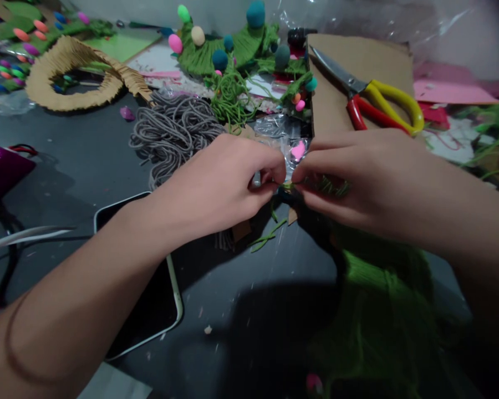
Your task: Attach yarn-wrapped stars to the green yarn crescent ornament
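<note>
My left hand [228, 180] and my right hand [366, 172] meet near the middle of the view, fingertips pinched close together. A short stretch of green yarn [288, 186] runs between the two pinches. More of a green strand bundle [332, 187] shows inside the curl of my right fingers. Loose green yarn snippets [268, 236] lie on the table just below the hands. Under my right forearm is a large mass of green yarn [370, 271], dark in shadow. A bundle of grey cord [178, 127] rests beyond my left hand.
Scissors [353, 83] with red and yellow handles lie on cardboard [366, 50]. A phone [177, 293] sits under my left forearm. At the back are a green yarn wreath [216, 55] with coloured balls and a tan pleated ring [45, 83]. A purple object [4, 172] stands left.
</note>
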Demonstrator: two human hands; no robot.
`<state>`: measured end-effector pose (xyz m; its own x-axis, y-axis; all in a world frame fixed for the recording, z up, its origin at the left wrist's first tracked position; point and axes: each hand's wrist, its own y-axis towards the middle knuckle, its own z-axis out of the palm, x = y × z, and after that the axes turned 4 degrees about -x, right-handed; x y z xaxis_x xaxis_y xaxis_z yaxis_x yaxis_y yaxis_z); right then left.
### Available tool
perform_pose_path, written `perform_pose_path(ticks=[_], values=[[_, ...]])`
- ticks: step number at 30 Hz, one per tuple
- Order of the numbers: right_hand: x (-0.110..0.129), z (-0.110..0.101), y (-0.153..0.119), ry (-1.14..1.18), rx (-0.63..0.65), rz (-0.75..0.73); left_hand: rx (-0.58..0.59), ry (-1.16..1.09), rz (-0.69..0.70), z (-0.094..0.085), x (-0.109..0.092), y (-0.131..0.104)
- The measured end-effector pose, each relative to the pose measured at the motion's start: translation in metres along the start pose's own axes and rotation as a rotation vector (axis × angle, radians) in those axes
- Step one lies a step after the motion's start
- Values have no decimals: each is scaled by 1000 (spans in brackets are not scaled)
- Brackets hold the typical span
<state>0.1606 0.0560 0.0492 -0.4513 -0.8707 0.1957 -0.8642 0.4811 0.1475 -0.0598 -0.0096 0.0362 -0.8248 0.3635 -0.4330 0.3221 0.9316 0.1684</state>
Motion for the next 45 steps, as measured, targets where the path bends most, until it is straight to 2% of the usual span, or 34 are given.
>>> perform_pose_path(ticks=[20, 28, 35, 45], values=[[6, 4, 0, -197, -41, -56, -10, 0, -1, 2, -1, 0], [9, 5, 2, -170, -61, -70, -26, -8, -1, 2, -2, 2], [1, -14, 0, -79, -75, 0, -32, -25, 9, 2, -1, 1], [-7, -9, -2, -16, -19, -113, -55, -20, 29, 4, 1, 1]])
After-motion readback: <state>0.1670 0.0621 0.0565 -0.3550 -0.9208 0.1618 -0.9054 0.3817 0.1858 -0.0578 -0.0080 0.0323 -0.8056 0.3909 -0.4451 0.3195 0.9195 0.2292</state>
